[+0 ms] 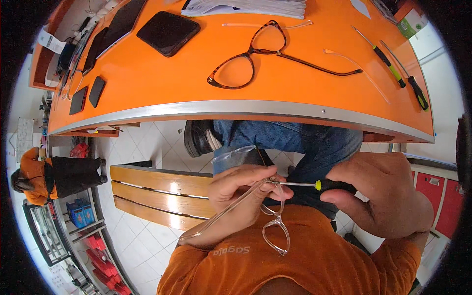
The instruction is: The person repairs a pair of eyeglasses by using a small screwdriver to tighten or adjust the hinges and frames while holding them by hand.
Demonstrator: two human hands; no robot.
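My left hand [233, 199] is closed around a pair of clear eyeglasses [278, 223]. Their rims hang below the fingers, and one clear temple arm runs back along my wrist. My right hand [386, 196] grips a screwdriver [339, 186] with a black and yellow-green handle. Its thin metal shaft points left, and the tip meets the glasses near the hinge at my left fingertips. Fingers hide the exact contact. On the orange table, tortoiseshell glasses [251, 51] lie with one temple arm extended. Clear loose temple arms [361, 70] lie near them.
The table [162, 88] has a metal front edge ahead of my hands. On it lie a large black phone [168, 32], small dark slabs [97, 91], papers [246, 7] and two more screwdrivers [393, 71]. A slatted wooden bench [160, 194] stands left; a person [59, 174] is farther off.
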